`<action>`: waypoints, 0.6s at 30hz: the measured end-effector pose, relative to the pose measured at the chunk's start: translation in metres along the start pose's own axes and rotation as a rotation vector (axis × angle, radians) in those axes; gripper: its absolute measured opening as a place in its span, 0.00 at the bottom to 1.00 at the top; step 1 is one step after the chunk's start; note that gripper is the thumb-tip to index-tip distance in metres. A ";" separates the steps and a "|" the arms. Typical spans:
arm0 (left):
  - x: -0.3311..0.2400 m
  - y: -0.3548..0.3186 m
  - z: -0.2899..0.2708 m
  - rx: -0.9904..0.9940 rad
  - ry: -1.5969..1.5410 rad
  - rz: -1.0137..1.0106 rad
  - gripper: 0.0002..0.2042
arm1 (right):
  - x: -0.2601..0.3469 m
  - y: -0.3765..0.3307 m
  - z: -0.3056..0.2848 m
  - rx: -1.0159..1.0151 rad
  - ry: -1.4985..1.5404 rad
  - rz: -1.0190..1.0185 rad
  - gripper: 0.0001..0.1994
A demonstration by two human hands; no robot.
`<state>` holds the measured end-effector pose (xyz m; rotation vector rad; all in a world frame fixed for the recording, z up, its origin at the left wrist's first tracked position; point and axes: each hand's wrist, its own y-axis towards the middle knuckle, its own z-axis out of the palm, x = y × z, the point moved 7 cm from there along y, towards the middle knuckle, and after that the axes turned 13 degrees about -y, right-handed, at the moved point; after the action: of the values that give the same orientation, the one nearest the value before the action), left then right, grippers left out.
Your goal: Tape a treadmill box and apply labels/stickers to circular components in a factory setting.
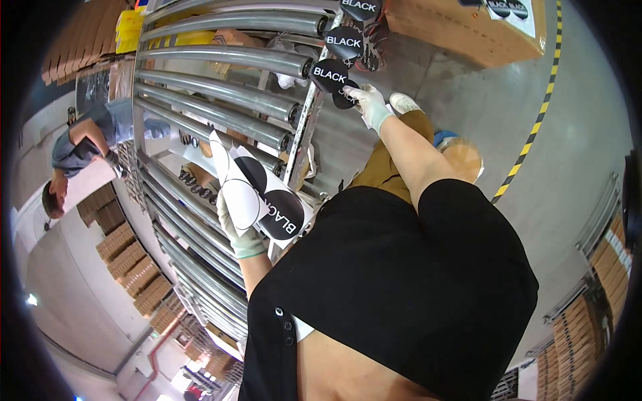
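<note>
My left hand [234,230], in a pale glove, is closed on a curled sheet of round stickers [284,215], large black circles with white lettering on white backing. A white part of the sheet folds over in front of the fingers. My right hand [370,105], also gloved, reaches out with its fingers pinched on the edge of a round black sticker [344,97]. That sticker partly overlaps a second black sticker [330,75] at the rail of the roller conveyor [304,127]. Further round black stickers [344,42] line the same rail beyond it.
Steel rollers [227,60] run along my left. A large cardboard carton [461,30] stands at the far right, with a sticker sheet on top. Yellow-and-black tape [535,127] marks the floor. Another person [87,140] is beyond the conveyor, near stacked flat cartons [134,267].
</note>
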<state>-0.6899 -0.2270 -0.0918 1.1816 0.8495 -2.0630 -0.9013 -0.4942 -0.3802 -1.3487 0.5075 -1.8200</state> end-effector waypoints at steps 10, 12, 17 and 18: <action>0.010 0.021 0.049 0.032 -0.046 -0.145 0.16 | -0.042 0.052 -0.003 -0.014 -0.091 -0.057 0.35; 0.009 0.029 0.041 0.069 -0.054 -0.142 0.16 | -0.042 0.051 0.002 -0.034 -0.101 -0.048 0.36; 0.014 0.029 0.070 0.111 -0.129 -0.237 0.17 | -0.021 0.048 0.027 0.040 -0.146 -0.095 0.39; 0.018 0.030 0.070 0.078 -0.155 -0.270 0.17 | -0.030 0.058 0.027 0.044 -0.151 -0.095 0.39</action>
<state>-0.7096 -0.3026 -0.0873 0.9737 0.9000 -2.3904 -0.8517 -0.5019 -0.4297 -1.4883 0.3273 -1.7772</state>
